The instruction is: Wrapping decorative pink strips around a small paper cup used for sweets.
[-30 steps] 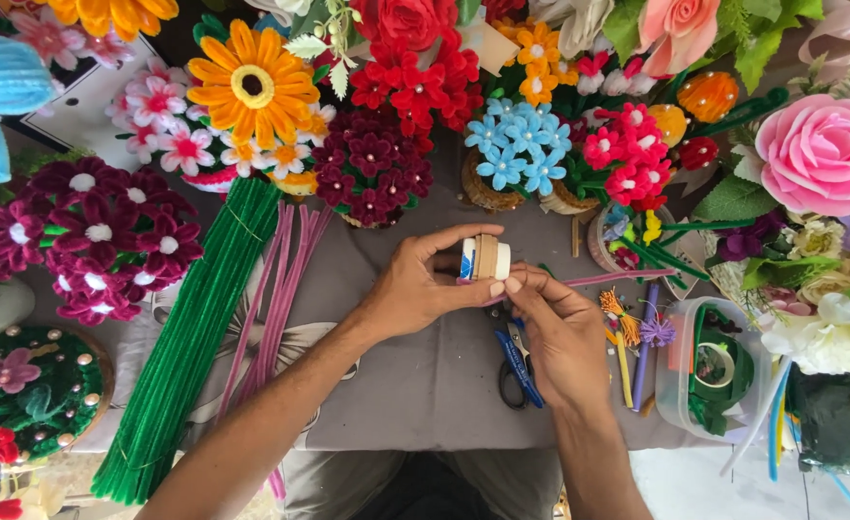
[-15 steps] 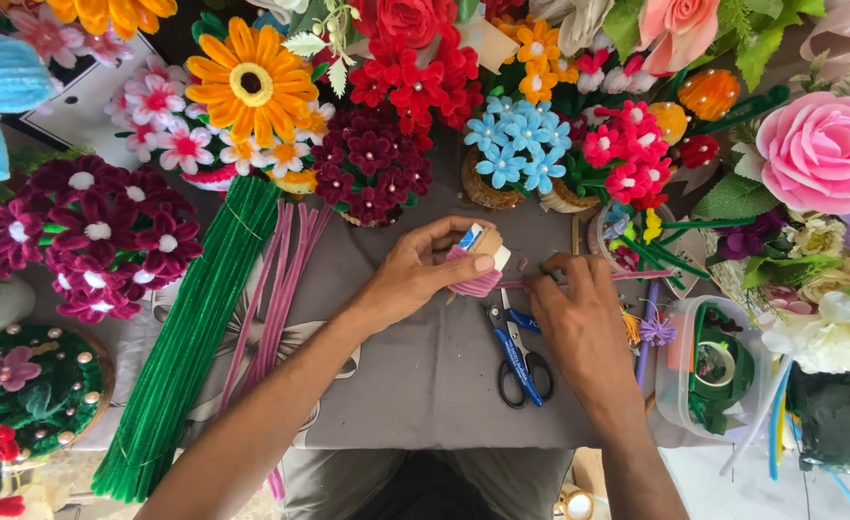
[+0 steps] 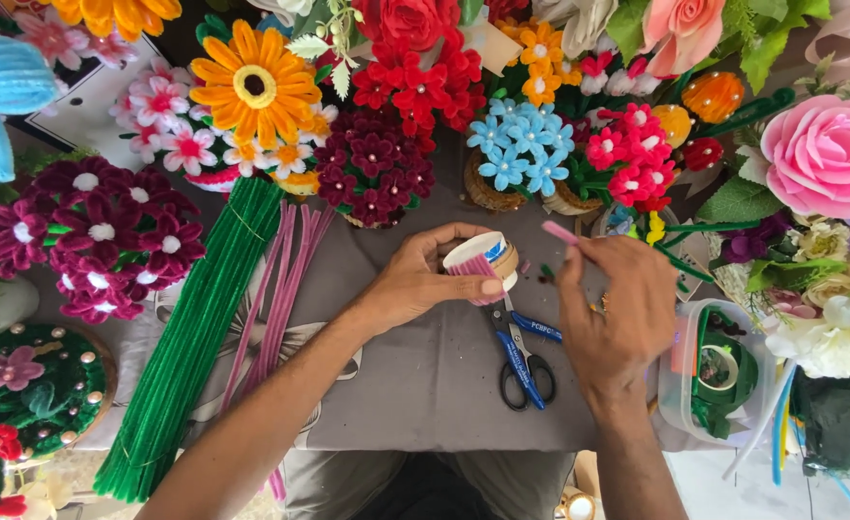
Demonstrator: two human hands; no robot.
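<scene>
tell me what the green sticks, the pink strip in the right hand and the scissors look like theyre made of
Green sticks: fuzzy pipe cleaners by the look, with a matte, bristly pile.
Pink strip pinched in the right hand: seemingly the same fuzzy stem, soft and matte.
Scissors: shiny metal blades, with smooth blue and black handles, probably plastic.

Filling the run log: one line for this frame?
left hand: holds small roll | right hand: pinches pink pipe cleaner | scissors: on table
</scene>
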